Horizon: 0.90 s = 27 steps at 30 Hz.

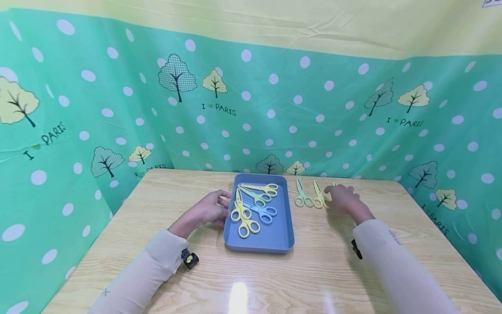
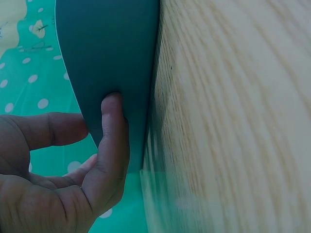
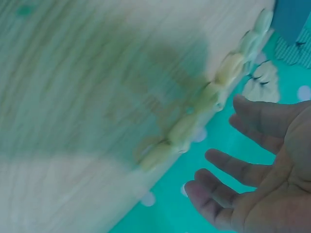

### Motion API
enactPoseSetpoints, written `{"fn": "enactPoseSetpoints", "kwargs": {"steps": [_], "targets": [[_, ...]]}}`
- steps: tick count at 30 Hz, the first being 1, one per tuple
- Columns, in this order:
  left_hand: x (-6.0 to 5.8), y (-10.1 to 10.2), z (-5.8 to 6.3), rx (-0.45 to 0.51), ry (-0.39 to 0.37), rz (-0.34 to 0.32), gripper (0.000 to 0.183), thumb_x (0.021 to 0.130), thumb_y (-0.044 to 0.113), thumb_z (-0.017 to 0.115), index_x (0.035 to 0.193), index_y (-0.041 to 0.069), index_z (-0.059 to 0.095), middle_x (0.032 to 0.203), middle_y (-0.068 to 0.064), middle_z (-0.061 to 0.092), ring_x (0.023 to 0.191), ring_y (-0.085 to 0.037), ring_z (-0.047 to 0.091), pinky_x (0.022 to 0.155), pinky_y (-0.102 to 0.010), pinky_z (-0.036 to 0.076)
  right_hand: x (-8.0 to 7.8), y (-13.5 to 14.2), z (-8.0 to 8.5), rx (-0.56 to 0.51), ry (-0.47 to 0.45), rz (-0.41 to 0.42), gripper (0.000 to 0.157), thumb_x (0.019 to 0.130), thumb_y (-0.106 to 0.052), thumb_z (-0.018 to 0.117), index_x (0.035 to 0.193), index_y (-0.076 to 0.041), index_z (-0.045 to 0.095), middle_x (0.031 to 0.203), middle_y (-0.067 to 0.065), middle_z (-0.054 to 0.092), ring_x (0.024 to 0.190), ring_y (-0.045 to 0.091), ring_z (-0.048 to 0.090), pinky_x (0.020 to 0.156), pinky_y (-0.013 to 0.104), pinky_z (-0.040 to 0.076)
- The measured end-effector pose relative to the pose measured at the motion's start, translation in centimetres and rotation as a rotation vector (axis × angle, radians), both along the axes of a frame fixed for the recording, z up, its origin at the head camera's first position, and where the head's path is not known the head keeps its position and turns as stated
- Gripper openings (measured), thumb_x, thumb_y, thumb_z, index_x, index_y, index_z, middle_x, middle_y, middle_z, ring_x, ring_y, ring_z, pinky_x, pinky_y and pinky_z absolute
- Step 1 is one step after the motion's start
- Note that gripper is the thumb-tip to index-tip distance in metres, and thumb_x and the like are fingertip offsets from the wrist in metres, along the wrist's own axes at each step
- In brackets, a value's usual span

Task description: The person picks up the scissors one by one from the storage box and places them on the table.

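A blue tray (image 1: 282,244) stands in the middle of the wooden table (image 1: 313,274) and holds several yellow, green and blue scissors (image 1: 255,205). My left hand (image 1: 222,203) holds the tray's left rim. In the left wrist view the thumb (image 2: 114,126) presses the tray wall (image 2: 112,48) and a finger reaches behind its edge. To the right of the tray lie green scissors (image 1: 301,194) and yellow scissors (image 1: 319,195). My right hand (image 1: 334,196) hovers beside them with straight fingers (image 3: 252,114), partly covering a third pair. In the right wrist view the scissors (image 3: 214,97) are a blur.
A green dotted cloth with trees (image 1: 274,109) walls in the table on the back, left and right. Bare wood lies in front of the tray and along the table's near edge.
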<state>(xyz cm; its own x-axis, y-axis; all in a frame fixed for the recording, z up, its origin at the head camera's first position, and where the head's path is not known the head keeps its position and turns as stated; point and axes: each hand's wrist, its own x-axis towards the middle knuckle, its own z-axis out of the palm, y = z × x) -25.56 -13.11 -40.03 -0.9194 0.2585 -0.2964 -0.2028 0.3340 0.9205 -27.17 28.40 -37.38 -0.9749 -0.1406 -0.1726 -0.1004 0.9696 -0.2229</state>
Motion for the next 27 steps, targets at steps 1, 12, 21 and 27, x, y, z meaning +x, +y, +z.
{"fn": "enactPoseSetpoints", "kwargs": {"steps": [1, 12, 21, 27], "targets": [[0.0, 0.0, 0.0, 0.0, 0.0, 0.0, 0.061, 0.091, -0.013, 0.06, 0.147, 0.001, 0.042, 0.125, -0.023, 0.05, 0.091, -0.032, 0.069, 0.07, -0.042, 0.066, 0.0, -0.4, 0.0, -0.001, 0.014, 0.003, 0.049, 0.096, -0.004, 0.061, 0.143, 0.005, 0.052, 0.142, 0.038, 0.046, 0.128, 0.066, 0.034, 0.101, 0.086, 0.029], [-0.2, 0.0, -0.2, 0.01, -0.007, 0.004, 0.061, 0.09, -0.014, 0.06, 0.146, 0.002, 0.043, 0.125, -0.022, 0.051, 0.091, -0.032, 0.069, 0.07, -0.043, 0.066, 0.3, -4.5, 0.4, -0.023, 0.227, 0.091, 0.049, 0.104, -0.026, 0.06, 0.146, -0.003, 0.052, 0.142, 0.033, 0.049, 0.126, 0.063, 0.041, 0.1, 0.081, 0.034], [-0.3, 0.1, -0.2, 0.016, -0.005, 0.001, 0.061, 0.09, -0.014, 0.06, 0.146, 0.002, 0.042, 0.125, -0.022, 0.051, 0.09, -0.032, 0.07, 0.071, -0.043, 0.066, 1.1, -7.6, 0.1, -0.04, 0.343, 0.26, 0.051, 0.102, -0.035, 0.064, 0.145, -0.008, 0.056, 0.139, 0.024, 0.056, 0.127, 0.051, 0.047, 0.1, 0.07, 0.043], [-0.2, 0.0, -0.3, 0.005, -0.004, 0.002, 0.061, 0.091, -0.013, 0.06, 0.147, 0.003, 0.043, 0.125, -0.022, 0.051, 0.091, -0.032, 0.07, 0.071, -0.042, 0.066, 1.7, -9.7, -0.3, -0.029, 0.429, 0.34, 0.049, 0.1, -0.035, 0.067, 0.14, -0.008, 0.06, 0.134, 0.02, 0.06, 0.121, 0.043, 0.052, 0.101, 0.062, 0.046]]}}
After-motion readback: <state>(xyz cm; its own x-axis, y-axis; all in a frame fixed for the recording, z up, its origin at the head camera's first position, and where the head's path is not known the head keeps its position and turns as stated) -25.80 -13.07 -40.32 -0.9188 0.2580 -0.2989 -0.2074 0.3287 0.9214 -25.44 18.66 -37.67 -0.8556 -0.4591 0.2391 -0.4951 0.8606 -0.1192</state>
